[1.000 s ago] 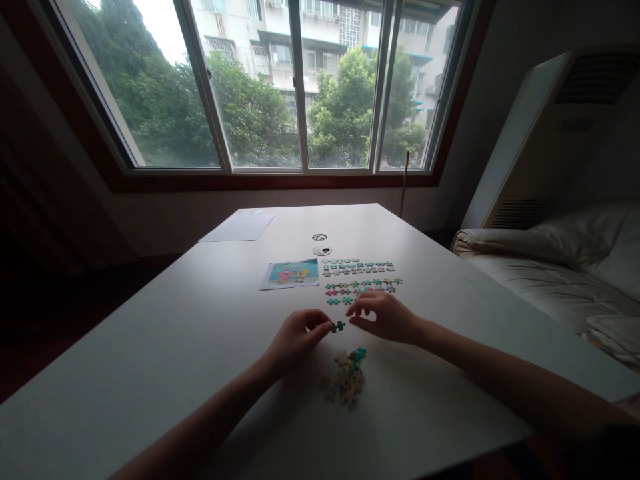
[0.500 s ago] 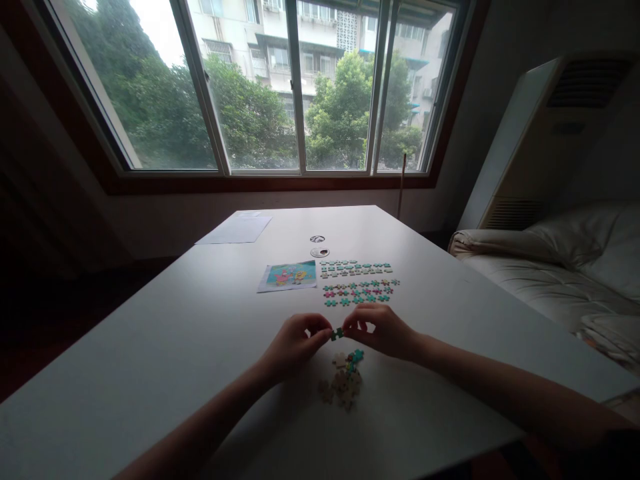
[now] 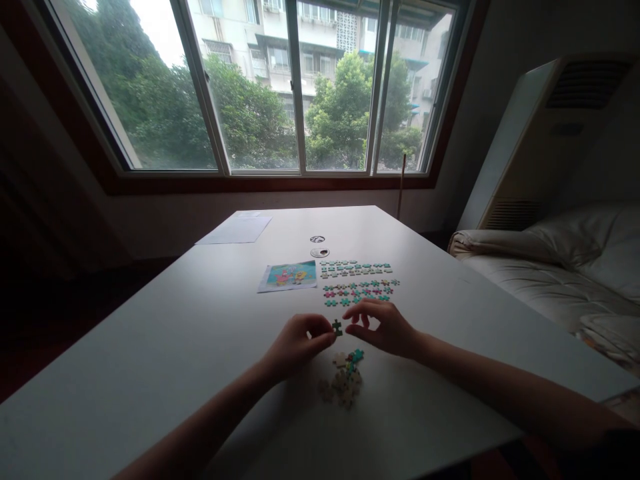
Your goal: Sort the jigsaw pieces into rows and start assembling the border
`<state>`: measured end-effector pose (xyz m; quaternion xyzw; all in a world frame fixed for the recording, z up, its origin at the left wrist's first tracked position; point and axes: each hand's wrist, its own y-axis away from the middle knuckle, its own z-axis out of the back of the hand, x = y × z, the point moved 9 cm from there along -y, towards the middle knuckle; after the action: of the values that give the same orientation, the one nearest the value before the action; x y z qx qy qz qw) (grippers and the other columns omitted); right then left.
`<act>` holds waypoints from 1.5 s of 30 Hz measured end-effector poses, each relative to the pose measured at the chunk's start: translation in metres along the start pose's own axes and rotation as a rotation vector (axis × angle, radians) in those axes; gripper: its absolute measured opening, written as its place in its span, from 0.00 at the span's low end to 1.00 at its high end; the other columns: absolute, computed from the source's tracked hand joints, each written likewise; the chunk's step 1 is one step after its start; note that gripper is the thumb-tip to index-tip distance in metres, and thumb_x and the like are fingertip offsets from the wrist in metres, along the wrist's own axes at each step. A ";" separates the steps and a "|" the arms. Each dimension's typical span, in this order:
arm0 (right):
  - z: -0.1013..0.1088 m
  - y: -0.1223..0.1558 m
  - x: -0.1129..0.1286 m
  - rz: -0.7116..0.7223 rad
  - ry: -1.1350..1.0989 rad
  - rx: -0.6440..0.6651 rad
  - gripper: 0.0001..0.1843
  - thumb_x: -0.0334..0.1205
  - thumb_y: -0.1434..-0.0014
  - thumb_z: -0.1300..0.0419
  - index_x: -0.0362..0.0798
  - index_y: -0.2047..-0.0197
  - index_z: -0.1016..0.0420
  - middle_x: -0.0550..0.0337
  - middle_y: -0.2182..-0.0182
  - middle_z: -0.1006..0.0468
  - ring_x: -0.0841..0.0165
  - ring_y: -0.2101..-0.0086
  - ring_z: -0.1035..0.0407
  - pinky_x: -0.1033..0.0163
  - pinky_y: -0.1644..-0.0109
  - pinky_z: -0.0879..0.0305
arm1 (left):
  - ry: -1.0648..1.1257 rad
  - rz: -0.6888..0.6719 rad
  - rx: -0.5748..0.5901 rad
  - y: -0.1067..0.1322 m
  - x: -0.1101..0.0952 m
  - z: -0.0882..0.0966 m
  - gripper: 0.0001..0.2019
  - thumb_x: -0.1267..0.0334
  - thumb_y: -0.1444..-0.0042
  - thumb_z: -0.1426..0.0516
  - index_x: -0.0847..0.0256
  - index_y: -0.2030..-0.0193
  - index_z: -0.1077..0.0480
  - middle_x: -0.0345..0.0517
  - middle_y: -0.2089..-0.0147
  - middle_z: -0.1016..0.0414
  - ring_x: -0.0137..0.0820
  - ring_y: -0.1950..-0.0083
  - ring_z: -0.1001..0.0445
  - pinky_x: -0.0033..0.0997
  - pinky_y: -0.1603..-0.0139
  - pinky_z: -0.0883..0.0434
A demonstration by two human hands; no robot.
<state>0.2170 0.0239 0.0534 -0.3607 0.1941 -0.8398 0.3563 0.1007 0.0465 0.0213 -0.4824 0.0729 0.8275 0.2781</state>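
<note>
A dark green jigsaw puzzle piece (image 3: 337, 327) is pinched at its left edge between the thumb and fingers of my left hand (image 3: 301, 340). Just to its right, my right hand (image 3: 383, 327) has its thumb and fingers apart, with nothing between them and a small gap to the piece. Below the hands lies a loose pile of puzzle pieces (image 3: 346, 388), mostly pale sides up, a few teal. Beyond my right hand, several rows of puzzle pieces (image 3: 356, 269) are laid out, teal, pink and pale; my fingers partly cover the nearest row.
A colourful cartoon picture sheet (image 3: 290, 276) lies left of the rows on the white table (image 3: 200, 347). Farther back are two small round items (image 3: 320, 253) and a white paper sheet (image 3: 235, 230). A pale sofa (image 3: 530, 267) stands at the right.
My right hand has let go of the green puzzle piece and its fingers have spread. The piece, still in my left hand, has turned more upright.
</note>
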 end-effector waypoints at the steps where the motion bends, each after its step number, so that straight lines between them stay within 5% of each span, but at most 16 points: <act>1: 0.000 0.001 0.000 0.004 0.018 -0.006 0.11 0.44 0.47 0.40 0.48 0.61 0.28 0.60 0.72 0.26 0.75 0.76 0.36 0.68 0.69 0.37 | 0.070 0.027 -0.009 -0.002 0.003 0.001 0.08 0.63 0.52 0.45 0.66 0.74 0.29 0.40 0.77 0.30 0.26 0.74 0.36 0.24 0.73 0.39; 6: -0.003 0.002 0.005 0.034 0.082 -0.019 0.14 0.46 0.48 0.39 0.50 0.59 0.29 0.61 0.71 0.26 0.75 0.76 0.36 0.67 0.68 0.37 | 0.226 0.088 -0.006 -0.004 0.011 -0.004 0.10 0.59 0.55 0.43 0.66 0.75 0.29 0.40 0.79 0.31 0.26 0.76 0.36 0.24 0.75 0.40; 15: -0.002 0.002 0.008 0.042 0.061 -0.021 0.12 0.44 0.48 0.40 0.50 0.60 0.29 0.61 0.72 0.26 0.75 0.77 0.37 0.67 0.70 0.37 | 0.122 0.030 -0.004 -0.002 -0.001 -0.003 0.08 0.62 0.52 0.43 0.66 0.74 0.28 0.41 0.76 0.28 0.28 0.72 0.34 0.25 0.71 0.39; 22: 0.024 -0.003 -0.007 0.030 0.144 -0.149 0.12 0.44 0.48 0.39 0.48 0.61 0.28 0.61 0.74 0.27 0.75 0.77 0.37 0.66 0.69 0.37 | -0.197 -0.150 0.037 0.006 -0.014 -0.002 0.04 0.66 0.50 0.45 0.63 0.70 0.29 0.41 0.74 0.31 0.26 0.73 0.35 0.23 0.72 0.38; 28: 0.049 -0.002 -0.040 -0.008 0.251 -0.254 0.12 0.44 0.46 0.41 0.47 0.61 0.29 0.60 0.74 0.27 0.75 0.78 0.38 0.67 0.71 0.37 | -0.424 -0.311 0.184 0.018 -0.017 -0.020 0.07 0.66 0.45 0.46 0.57 0.63 0.27 0.44 0.65 0.29 0.28 0.66 0.32 0.25 0.66 0.35; 45: 0.052 -0.001 -0.054 -0.041 0.274 -0.276 0.13 0.46 0.47 0.41 0.47 0.61 0.28 0.61 0.73 0.27 0.76 0.79 0.39 0.68 0.71 0.38 | -0.607 -0.281 0.206 0.018 -0.012 -0.019 0.06 0.62 0.49 0.43 0.53 0.63 0.27 0.41 0.64 0.29 0.31 0.63 0.31 0.25 0.66 0.36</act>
<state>0.2818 0.0609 0.0630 -0.2925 0.3468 -0.8535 0.2564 0.1101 0.0194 0.0194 -0.1890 0.0027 0.8752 0.4454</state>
